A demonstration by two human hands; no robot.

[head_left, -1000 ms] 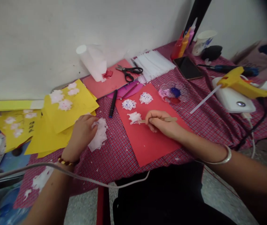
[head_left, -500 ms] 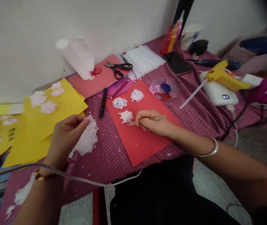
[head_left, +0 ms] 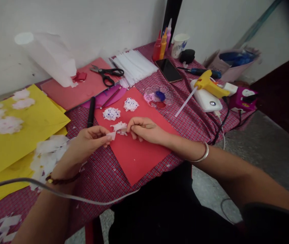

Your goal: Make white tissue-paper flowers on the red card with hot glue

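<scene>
My left hand (head_left: 93, 139) pinches a small piece of white tissue paper (head_left: 112, 135) over the left edge of a red paper sheet (head_left: 139, 152). Beside it, my right hand (head_left: 145, 130) is closed around a thin pale stick, mostly hidden by the fingers. Between both hands lies a ruffled white tissue flower (head_left: 119, 126) on the red sheet. Farther up the sheet are two ruffled flowers with blue specks, a left flower (head_left: 111, 114) and a right flower (head_left: 130, 104). Whether the stick touches the white flower I cannot tell.
Loose white tissue pieces (head_left: 50, 150) lie by my left forearm, near yellow sheets (head_left: 40, 115). A black marker (head_left: 91, 112), scissors (head_left: 106, 73) and a paint palette (head_left: 159, 96) surround the red sheet. A yellow glue gun (head_left: 207, 84) rests at right. A cable (head_left: 83, 200) crosses in front.
My left hand has moved right, from the loose tissue to the white flower, with a small piece in its fingers. My right hand stays close to that flower. The view has shifted right.
</scene>
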